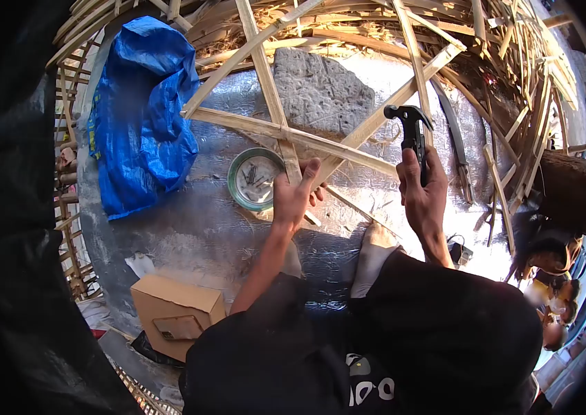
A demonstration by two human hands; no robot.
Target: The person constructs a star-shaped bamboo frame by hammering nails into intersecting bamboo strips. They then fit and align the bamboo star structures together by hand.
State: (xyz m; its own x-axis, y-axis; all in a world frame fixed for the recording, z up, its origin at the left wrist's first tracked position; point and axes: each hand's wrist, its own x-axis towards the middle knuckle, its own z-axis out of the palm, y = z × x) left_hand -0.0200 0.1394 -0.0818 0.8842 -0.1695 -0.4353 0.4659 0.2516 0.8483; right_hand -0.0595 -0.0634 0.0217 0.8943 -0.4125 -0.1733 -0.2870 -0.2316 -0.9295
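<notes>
A star-shaped frame of pale bamboo strips spans the middle of the view. My left hand is closed around its lower point, where two strips cross. In my right hand is a black claw hammer, held upright with its head at the top. One frame strip ends beside the right hand; whether the fingers touch it I cannot tell. Left of my left hand, a green-rimmed bowl on the floor holds small dark pieces that look like nails. A grey stone slab lies beyond the frame.
A blue plastic sack lies at left, with a cardboard box nearer me. Right of the frame is a long blade with a handle. Bamboo strips pile up at back and right, near a log. People are at far right.
</notes>
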